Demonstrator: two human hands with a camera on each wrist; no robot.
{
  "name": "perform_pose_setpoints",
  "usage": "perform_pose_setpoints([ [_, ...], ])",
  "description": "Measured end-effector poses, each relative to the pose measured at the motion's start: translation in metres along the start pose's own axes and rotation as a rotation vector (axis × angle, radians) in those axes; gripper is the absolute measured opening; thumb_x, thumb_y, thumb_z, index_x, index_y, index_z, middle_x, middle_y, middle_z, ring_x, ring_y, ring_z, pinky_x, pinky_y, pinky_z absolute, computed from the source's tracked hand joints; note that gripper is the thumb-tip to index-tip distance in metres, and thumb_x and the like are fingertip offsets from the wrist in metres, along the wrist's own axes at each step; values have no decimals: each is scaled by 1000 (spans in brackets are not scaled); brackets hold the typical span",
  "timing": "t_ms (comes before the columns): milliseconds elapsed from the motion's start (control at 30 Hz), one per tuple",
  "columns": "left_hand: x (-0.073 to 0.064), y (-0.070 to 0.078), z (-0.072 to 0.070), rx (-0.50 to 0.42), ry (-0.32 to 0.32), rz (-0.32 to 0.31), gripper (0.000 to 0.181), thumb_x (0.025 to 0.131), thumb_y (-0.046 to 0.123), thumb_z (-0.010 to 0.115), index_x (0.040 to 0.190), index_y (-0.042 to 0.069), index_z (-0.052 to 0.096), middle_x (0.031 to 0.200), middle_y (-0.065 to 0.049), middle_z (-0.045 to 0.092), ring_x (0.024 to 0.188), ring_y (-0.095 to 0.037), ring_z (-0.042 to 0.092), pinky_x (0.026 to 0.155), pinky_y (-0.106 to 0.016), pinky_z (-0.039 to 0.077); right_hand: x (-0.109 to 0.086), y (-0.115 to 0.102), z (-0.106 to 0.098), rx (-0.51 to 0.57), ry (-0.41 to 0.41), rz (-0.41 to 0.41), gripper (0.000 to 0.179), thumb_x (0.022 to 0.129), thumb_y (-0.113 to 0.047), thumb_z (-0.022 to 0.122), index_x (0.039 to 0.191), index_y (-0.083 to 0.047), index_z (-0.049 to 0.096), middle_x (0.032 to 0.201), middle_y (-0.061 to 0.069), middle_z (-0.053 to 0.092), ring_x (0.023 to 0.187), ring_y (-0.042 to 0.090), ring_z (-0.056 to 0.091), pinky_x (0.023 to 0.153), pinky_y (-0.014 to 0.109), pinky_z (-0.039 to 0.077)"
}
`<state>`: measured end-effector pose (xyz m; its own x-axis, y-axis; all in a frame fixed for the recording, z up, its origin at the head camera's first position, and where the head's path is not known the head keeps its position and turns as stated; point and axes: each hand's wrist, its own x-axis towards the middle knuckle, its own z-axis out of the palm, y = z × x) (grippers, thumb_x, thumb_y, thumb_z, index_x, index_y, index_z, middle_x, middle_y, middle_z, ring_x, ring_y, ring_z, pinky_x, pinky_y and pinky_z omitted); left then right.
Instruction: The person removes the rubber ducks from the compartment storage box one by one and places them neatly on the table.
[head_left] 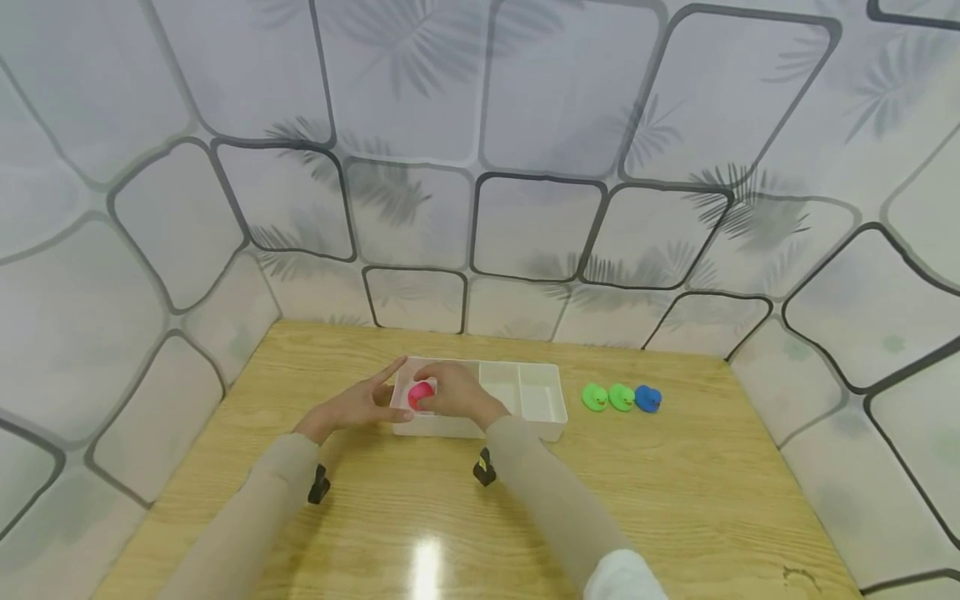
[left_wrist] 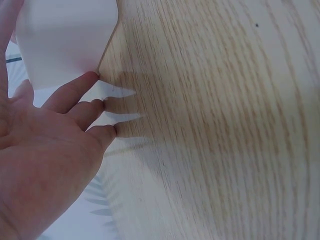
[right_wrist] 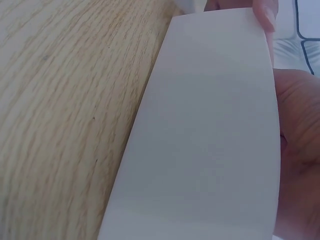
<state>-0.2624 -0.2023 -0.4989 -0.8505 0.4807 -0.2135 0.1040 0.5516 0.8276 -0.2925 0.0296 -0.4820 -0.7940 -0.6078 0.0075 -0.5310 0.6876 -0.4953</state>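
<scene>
In the head view, a white divided box stands on the wooden table. My right hand reaches into its leftmost compartment. Between thumb and fingers it pinches a pink toy duck, partly hidden by the hand. My left hand spreads around the box's left end, thumb along the front corner and index finger at the back corner. Its fingers touch the box's end wall in the left wrist view. From the right wrist, the box's long side covers most of the right hand's work.
Right of the box, two green toy ducks and a blue toy duck sit in a row. The wooden table meets patterned walls at the back and sides.
</scene>
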Motion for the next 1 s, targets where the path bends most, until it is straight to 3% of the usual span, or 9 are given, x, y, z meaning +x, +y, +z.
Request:
perform_pose_setpoints([
  [133,0,0,0,6,0,4,112,94,49,78,171,32,-1,164,-24,43,151,-45,42,121,-68,32,2,-5,-1,-58,-23,43,45,92,-23,81,133,-9,72,136,5,73,130,24,65,112,40,50],
  [333,0,1,0,-13,-5,5,112,94,48,79,171,34,-2,163,-24,43,151,-44,43,122,-67,31,7,-8,1,-163,-43,90,45,91,-29,81,132,-12,74,128,0,76,113,18,68,98,34,53],
  [467,-1,2,0,-11,-3,-2,112,93,48,79,171,35,-2,164,-23,44,152,-43,42,122,-67,31,10,-8,3,-206,-44,91,32,89,-30,81,117,-13,79,110,-3,78,93,13,64,84,28,51],
  [633,0,0,1,-9,-6,-3,112,94,48,78,171,34,-2,164,-23,43,153,-44,41,122,-68,31,12,-8,5,-189,-54,98,13,90,-29,81,95,-17,79,83,-7,66,74,9,51,69,24,41],
  [800,-1,0,1,-4,2,-5,112,94,49,79,171,35,-1,164,-23,43,154,-45,38,123,-68,29,12,-9,5,-139,-56,109,10,91,-26,81,96,-17,80,80,-9,62,73,8,49,67,22,40],
  [1000,-3,2,0,-1,3,-15,112,93,50,79,171,36,-1,165,-22,42,155,-44,36,124,-68,27,12,-8,5,-128,-48,64,10,92,-23,80,94,-14,77,79,-8,62,73,8,50,67,21,40],
])
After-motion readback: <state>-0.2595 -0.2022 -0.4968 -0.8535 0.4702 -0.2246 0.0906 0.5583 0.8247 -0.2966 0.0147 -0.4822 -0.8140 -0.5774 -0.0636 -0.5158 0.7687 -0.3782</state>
